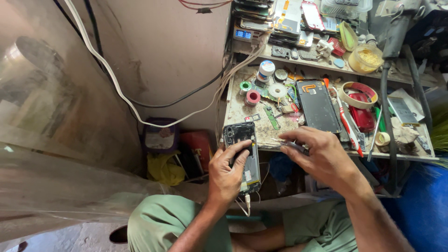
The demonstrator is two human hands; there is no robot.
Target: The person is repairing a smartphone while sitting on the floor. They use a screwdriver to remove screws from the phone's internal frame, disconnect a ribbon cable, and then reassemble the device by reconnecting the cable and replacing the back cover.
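Head view, frame centre — our left hand point(227, 175) grips an opened phone point(242, 156); our right hand point(322, 156) pinches tweezers point(285, 143) beside it.

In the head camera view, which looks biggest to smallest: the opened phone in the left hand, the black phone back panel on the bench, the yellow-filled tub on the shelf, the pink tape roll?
1. Black back panel and opened phone look alike; the phone is nearer the camera, so unranked.
2. Yellow-filled tub.
3. Pink tape roll.

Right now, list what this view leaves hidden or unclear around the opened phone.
Head view:
- Opened phone: its middle is covered by the left hand.
- Thin metal tool: mostly buried in the right hand, kind unclear.
- Cable plug at the phone's bottom: too small to identify.
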